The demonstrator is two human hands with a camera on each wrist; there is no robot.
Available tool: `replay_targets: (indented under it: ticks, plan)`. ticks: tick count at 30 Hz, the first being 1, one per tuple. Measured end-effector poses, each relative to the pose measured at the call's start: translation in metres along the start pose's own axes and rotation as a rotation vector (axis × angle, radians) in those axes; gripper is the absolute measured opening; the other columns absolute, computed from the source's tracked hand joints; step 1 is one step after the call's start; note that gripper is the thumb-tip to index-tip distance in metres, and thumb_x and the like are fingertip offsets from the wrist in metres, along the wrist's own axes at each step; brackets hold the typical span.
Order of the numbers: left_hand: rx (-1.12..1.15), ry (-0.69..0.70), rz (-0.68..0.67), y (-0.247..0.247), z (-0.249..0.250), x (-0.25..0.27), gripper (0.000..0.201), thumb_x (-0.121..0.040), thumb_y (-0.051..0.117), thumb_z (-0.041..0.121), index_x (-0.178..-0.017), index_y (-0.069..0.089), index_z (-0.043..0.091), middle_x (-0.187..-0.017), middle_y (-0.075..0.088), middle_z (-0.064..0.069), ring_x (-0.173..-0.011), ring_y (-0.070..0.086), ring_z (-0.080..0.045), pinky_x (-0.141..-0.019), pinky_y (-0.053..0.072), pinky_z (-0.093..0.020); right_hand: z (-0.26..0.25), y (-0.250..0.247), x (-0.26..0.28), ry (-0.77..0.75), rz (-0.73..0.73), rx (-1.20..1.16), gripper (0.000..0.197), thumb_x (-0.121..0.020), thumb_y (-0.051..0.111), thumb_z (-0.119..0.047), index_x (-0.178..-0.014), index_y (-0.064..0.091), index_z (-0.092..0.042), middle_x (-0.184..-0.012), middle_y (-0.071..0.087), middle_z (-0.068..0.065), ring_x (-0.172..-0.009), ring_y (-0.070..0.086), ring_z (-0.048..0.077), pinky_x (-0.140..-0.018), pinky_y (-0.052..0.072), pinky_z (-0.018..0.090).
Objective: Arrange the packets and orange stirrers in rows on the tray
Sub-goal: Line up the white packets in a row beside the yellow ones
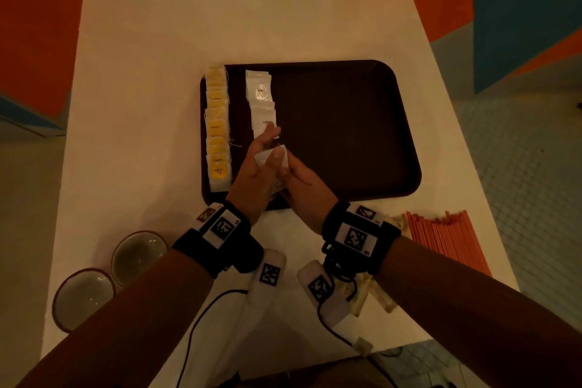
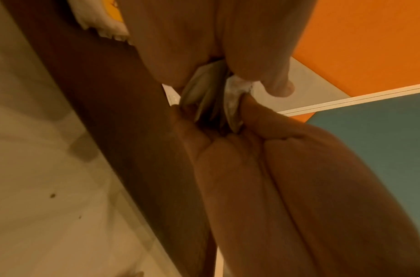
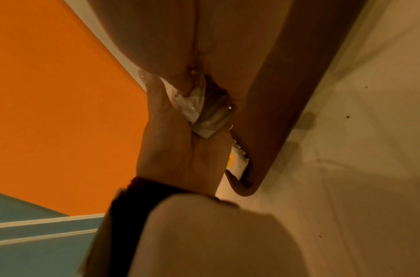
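Note:
A dark brown tray lies on the white table. Along its left edge runs a row of yellow packets, and beside that a row of white packets. Over the tray's front left, both hands hold a small stack of white packets. My left hand pinches the stack, thumb on top. My right hand grips it from the right and below. The wrist views show the stack squeezed between the two hands. Orange stirrers lie in a bundle on the table at the right.
Two round bowls stand on the table's front left. Crumpled paper wrappers lie under my right forearm. The tray's middle and right are bare. Orange and blue walls surround the table.

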State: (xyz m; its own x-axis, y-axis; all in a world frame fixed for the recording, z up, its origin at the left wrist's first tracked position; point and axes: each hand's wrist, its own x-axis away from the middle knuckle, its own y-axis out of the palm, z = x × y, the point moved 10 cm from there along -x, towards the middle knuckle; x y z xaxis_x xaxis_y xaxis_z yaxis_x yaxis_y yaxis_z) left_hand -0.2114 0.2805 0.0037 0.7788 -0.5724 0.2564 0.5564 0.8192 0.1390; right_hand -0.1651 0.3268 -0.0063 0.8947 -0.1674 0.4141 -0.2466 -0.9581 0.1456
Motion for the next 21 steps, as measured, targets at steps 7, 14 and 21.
replay_targets:
  ticks: [7, 14, 21]
  plan:
    - [-0.170, -0.077, 0.172, -0.029, -0.010, -0.035, 0.027, -0.093, 0.044, 0.034, -0.112, 0.048, 0.016, -0.105, 0.058, -0.005, -0.095, 0.062, -0.020, -0.076, 0.054, -0.030, 0.001, -0.012, -0.027, 0.076, 0.047, -0.157, 0.044, -0.097, 0.031, -0.007, -0.140, 0.029, -0.017, -0.137, 0.045, 0.012, -0.122, 0.048, 0.026, -0.103, 0.042, 0.041]
    - [-0.379, -0.108, 0.214, -0.057, -0.019, -0.055, 0.023, -0.082, 0.066, 0.020, -0.102, 0.060, 0.010, -0.099, 0.066, -0.001, -0.089, 0.063, -0.011, -0.070, 0.050, -0.014, 0.005, -0.030, -0.064, 0.114, 0.140, -0.076, 0.045, -0.097, 0.031, -0.008, -0.139, 0.029, -0.024, -0.137, 0.044, 0.010, -0.122, 0.047, 0.025, -0.105, 0.040, 0.045]
    - [-0.643, -0.092, 0.229, -0.063, -0.017, -0.081, 0.023, -0.082, 0.066, 0.020, -0.101, 0.064, 0.008, -0.095, 0.061, 0.001, -0.087, 0.054, -0.010, -0.068, 0.039, -0.015, 0.008, -0.046, -0.099, 0.095, 0.204, 0.284, 0.031, -0.096, 0.035, -0.010, -0.118, 0.056, -0.006, -0.119, 0.058, 0.019, -0.104, 0.060, 0.026, -0.088, 0.050, 0.033]
